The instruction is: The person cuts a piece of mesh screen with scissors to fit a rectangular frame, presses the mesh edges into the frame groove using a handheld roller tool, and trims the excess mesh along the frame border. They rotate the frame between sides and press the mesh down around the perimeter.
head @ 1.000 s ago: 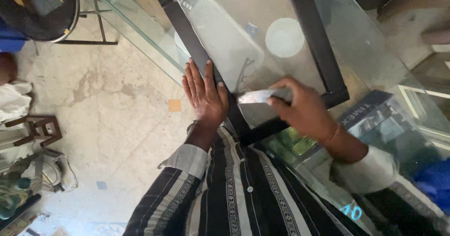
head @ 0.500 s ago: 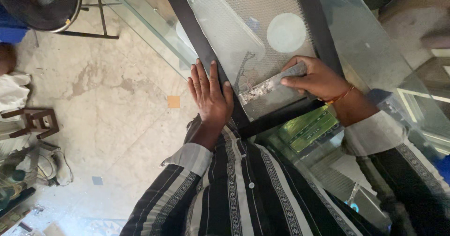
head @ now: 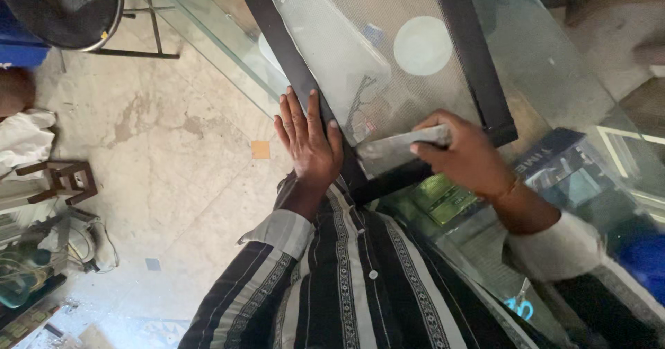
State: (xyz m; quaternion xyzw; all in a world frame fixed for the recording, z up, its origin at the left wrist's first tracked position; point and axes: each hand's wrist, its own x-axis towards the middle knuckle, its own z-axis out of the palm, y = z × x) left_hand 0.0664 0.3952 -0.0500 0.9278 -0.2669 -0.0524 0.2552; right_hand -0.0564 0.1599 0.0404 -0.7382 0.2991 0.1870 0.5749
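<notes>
Black frame (head: 478, 65) borders a grey fine-mesh screen (head: 388, 58) bearing a pale white disc (head: 422, 46). Shirt (head: 360, 280) is black with white and grey stripes and small patterned bands. Floor (head: 173, 148) is mottled beige stone with one orange square tile (head: 260, 149).

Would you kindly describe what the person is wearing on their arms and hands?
Both arms wear a dark shirt with pale vertical stripes and patterned bands, ending in light grey cuffs. The left hand is bare, with no ring visible. The right hand is bare too, with a thin orange thread round the wrist.
</notes>
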